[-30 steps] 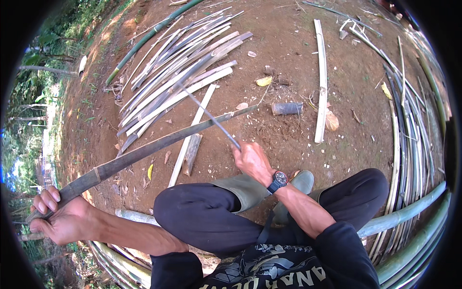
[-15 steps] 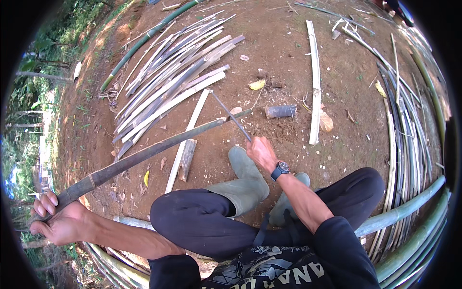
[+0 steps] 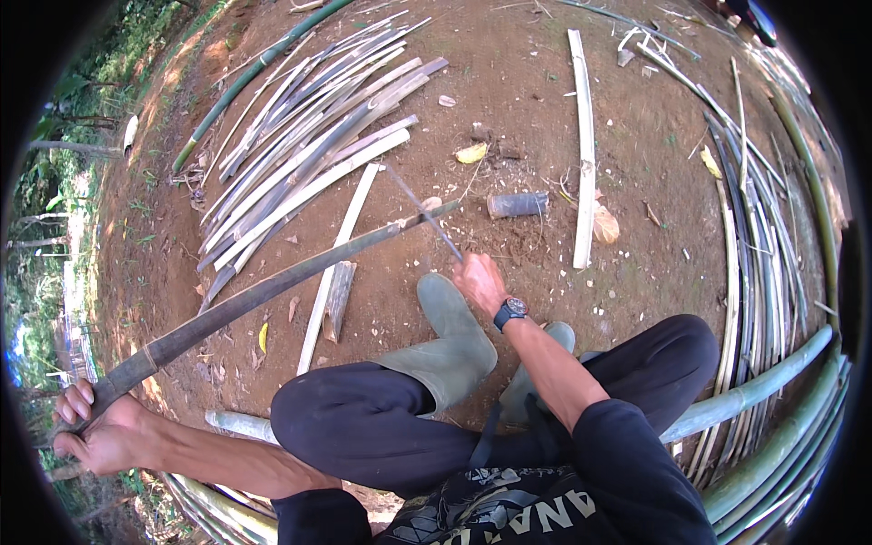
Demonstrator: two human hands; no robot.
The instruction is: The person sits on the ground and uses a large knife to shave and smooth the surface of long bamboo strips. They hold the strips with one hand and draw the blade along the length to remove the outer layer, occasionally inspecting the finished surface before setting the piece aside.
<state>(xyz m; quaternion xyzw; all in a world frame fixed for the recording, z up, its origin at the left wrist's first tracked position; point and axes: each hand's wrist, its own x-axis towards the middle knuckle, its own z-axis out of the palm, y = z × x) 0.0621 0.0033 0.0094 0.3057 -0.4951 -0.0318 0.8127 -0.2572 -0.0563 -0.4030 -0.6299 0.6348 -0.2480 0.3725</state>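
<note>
This is an outdoor work yard for splitting bamboo, on bare red-brown earth (image 3: 545,109) at the edge of a wood. On the far left lies a heap of split bamboo strips (image 3: 309,154), with a whole green bamboo pole (image 3: 254,73) beside it. More thin strips and green poles (image 3: 772,272) curve along the right side. Green trees and grass (image 3: 54,163) stand at the left edge. Small chips and dry leaves are scattered on the ground.
</note>
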